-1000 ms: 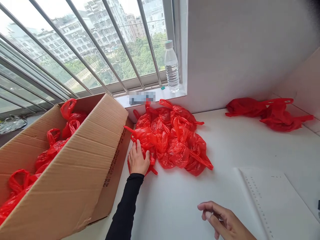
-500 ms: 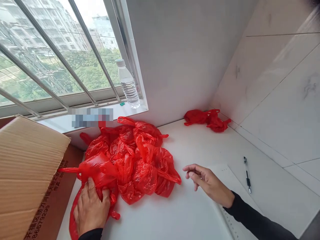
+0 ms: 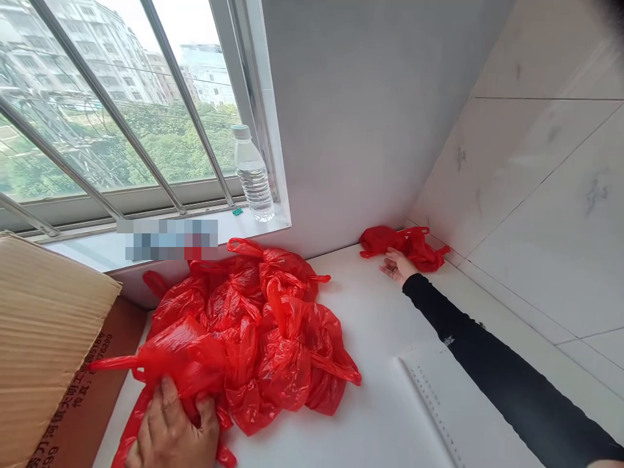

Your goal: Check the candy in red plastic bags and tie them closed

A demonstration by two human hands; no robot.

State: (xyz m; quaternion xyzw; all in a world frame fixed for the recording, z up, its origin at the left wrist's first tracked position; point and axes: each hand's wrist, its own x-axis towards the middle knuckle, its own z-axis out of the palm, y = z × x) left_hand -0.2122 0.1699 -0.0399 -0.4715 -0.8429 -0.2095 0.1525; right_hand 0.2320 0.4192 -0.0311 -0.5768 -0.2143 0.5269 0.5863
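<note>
My left hand [image 3: 173,429] is at the lower left, its fingers and thumb pressed round a red plastic bag [image 3: 182,348] at the front of a pile. What lies inside that bag is hidden. The other knotted red bags [image 3: 285,370] sit close together to its right and behind it, their handles sticking out. My right hand [image 3: 398,265] reaches far across the tabletop with fingers apart. It is just in front of two red plastic bags [image 3: 383,240] in the corner by the wall; whether it touches them I cannot tell.
An open cardboard box [image 3: 49,331] stands at the left edge. A water bottle [image 3: 254,185] rests on the windowsill behind the pile, near a small green piece [image 3: 237,212] and a blurred-out item [image 3: 168,240]. White paper with punched holes [image 3: 439,396] lies under my right forearm.
My right hand has moved away from me to the bags in the corner, and its arm now covers the pen. The left hand stays on its bag. The view has shifted slightly.
</note>
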